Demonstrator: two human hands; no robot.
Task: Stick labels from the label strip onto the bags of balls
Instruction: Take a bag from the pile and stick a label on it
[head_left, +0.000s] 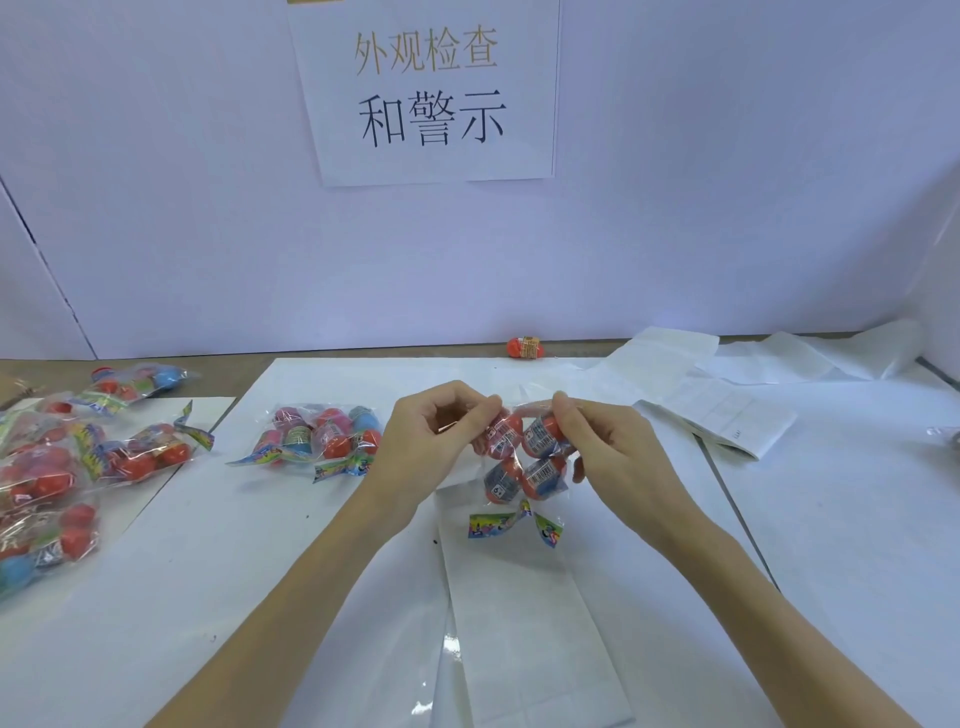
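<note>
Both hands hold one clear bag of red balls (522, 460) just above the table's middle. My left hand (441, 431) pinches its top left corner and my right hand (602, 441) pinches its top right corner. The bag hangs with its colourful header strip at the bottom. The white label strip (524, 613) lies on the table under the bag and runs toward me. More of the strip (727, 410) lies folded at the right. Another bag of balls (322, 434) rests left of my left hand.
A pile of several bags of balls (62, 467) covers the left side of the table. One loose red ball (525, 347) sits by the back wall, under a paper sign (426, 88). White paper sheets (857, 467) cover the table.
</note>
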